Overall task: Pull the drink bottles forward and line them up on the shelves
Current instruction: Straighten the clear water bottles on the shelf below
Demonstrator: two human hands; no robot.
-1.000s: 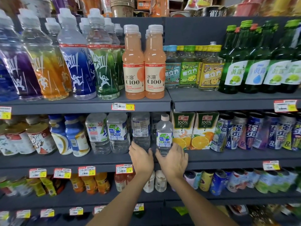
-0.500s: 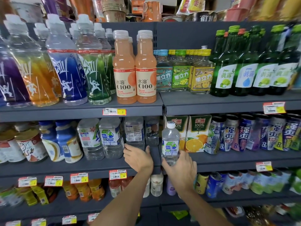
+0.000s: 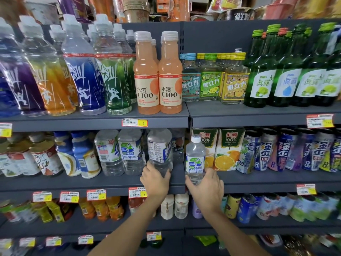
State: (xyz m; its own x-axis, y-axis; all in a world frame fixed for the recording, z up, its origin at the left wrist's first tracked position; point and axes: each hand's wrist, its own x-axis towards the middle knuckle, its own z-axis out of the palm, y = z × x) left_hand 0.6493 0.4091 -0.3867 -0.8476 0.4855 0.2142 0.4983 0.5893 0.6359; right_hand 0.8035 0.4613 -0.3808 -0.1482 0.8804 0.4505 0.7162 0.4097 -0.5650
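My left hand (image 3: 156, 179) grips the base of a large clear water bottle (image 3: 160, 148) on the middle shelf (image 3: 92, 182), near its front edge. A small clear water bottle (image 3: 195, 157) with a white cap and a blue-green label is in my right hand (image 3: 205, 183), which holds it upright by the bottom at the gap between the two shelf sections. Two more clear water bottles (image 3: 120, 152) stand to the left of my left hand.
Orange juice cartons (image 3: 228, 150) and cans (image 3: 287, 150) fill the shelf to the right. Peach C100 bottles (image 3: 159, 74), coloured sports drinks (image 3: 83, 71) and green glass bottles (image 3: 287, 71) stand on the shelf above. Small bottles and cans fill the shelf below.
My right hand has carried the small bottle to the right, from the left section to the divide. My left hand has taken hold of the large water bottle and drawn it forward.
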